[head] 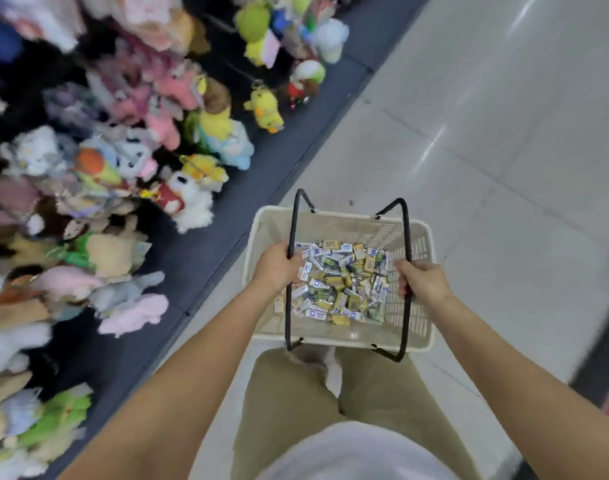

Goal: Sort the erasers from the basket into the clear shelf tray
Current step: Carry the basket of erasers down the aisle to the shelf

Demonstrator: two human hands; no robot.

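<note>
While both hands are wrapped round the handles, the cream plastic basket (344, 226) sits in the lower middle of the frame, right in front of the person's khaki trousers (296, 393). The left hand (277, 268) has its fingers curled tight round the left black handle (288, 313), and the right hand (426, 282) grips the right black handle (407, 233) the same way, so both handles are held apart over the basket's two sides. The erasers (341, 282) are all down in the basket, a loose heap of little white, blue and yellow-wrapped blocks covering most of the bottom. Plush toys (123, 150) fill the whole left side of the frame, pretty blurry, on a dark shelf unit. Glossy white floor tiles (504, 133) take up the upper right.
</note>
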